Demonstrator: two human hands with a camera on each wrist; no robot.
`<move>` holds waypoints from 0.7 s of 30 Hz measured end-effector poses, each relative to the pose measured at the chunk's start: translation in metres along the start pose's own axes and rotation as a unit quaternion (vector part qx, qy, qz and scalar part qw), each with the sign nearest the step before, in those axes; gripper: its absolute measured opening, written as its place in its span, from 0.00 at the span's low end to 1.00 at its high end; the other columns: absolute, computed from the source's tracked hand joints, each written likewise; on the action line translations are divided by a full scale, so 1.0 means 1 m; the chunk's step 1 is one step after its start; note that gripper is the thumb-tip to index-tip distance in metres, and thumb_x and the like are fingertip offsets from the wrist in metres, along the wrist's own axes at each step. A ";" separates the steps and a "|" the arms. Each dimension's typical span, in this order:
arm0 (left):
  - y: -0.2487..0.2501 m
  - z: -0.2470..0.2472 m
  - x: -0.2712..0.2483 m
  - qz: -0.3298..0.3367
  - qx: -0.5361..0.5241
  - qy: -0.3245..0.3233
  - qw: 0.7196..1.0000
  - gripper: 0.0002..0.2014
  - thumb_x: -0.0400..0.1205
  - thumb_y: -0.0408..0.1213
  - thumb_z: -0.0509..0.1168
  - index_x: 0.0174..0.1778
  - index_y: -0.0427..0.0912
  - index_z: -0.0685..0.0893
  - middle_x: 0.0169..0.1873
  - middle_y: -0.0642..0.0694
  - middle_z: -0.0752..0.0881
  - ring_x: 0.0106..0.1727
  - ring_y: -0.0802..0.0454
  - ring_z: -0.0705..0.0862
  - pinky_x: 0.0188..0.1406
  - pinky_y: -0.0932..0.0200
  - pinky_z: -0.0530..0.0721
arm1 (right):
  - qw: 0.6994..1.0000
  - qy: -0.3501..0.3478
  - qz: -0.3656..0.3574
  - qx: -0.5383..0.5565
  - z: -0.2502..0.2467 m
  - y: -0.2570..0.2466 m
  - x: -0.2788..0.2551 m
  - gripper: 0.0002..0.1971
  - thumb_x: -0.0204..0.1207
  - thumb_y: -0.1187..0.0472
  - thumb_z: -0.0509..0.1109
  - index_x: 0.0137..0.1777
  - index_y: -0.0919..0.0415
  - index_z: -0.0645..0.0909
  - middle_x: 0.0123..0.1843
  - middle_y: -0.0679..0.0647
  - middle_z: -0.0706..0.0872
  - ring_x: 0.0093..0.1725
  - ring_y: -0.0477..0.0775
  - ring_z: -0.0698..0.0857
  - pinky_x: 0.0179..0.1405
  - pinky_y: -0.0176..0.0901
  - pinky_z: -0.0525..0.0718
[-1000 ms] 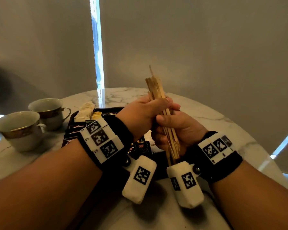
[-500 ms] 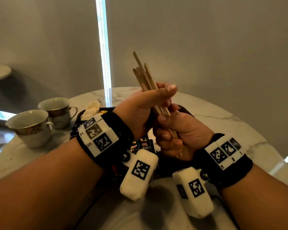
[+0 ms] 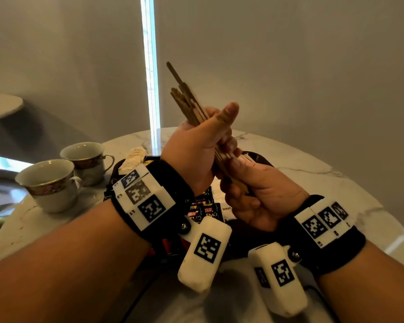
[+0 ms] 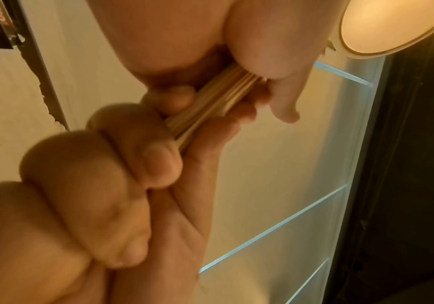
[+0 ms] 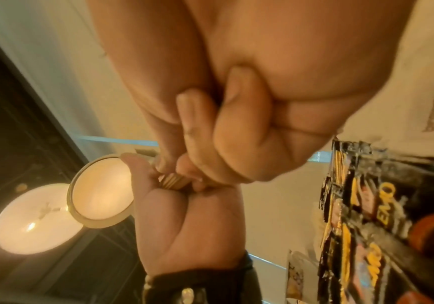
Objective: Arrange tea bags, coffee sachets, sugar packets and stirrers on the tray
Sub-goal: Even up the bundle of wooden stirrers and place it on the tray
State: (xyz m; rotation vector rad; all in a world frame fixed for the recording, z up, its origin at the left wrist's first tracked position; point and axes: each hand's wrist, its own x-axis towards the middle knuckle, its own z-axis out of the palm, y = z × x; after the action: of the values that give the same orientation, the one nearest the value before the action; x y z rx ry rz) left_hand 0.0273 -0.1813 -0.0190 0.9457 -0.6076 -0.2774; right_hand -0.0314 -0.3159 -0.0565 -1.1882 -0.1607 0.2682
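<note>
Left hand [image 3: 196, 145] wrapped round a bundle of wooden stirrers [image 3: 187, 101], thumb raised; right hand [image 3: 254, 194] gripping the bundle's lower end. Held tilted above the black tray [image 3: 261, 159], apparently with dark sachets [image 3: 203, 210] lying inside.

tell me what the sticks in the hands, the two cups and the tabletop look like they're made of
Stirrers: thin flat strips, pale tan and matte, so most likely bare wood; both hands grip the bundle.
Cups: glossy white with a patterned band and metallic-looking rim, probably glazed porcelain or ceramic.
Tabletop: white with grey veins and a polished sheen, looks like marble, though it could be an imitation.
</note>
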 end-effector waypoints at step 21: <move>-0.013 0.014 -0.004 0.081 0.002 0.090 0.993 0.15 0.75 0.50 0.74 0.25 0.51 0.81 0.22 0.50 0.77 0.27 0.51 0.79 0.44 0.45 0.83 | 0.948 0.064 -0.038 0.311 0.018 -0.003 0.009 0.57 0.67 0.20 0.59 0.82 0.69 0.67 0.83 0.60 0.68 0.81 0.63 0.68 0.83 0.68 0.58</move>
State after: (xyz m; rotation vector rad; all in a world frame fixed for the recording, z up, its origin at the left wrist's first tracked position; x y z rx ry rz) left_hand 0.0162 -0.1955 -0.0250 0.9077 -0.5153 -0.0448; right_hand -0.0277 -0.2981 -0.0469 -0.5671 -0.0021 0.1548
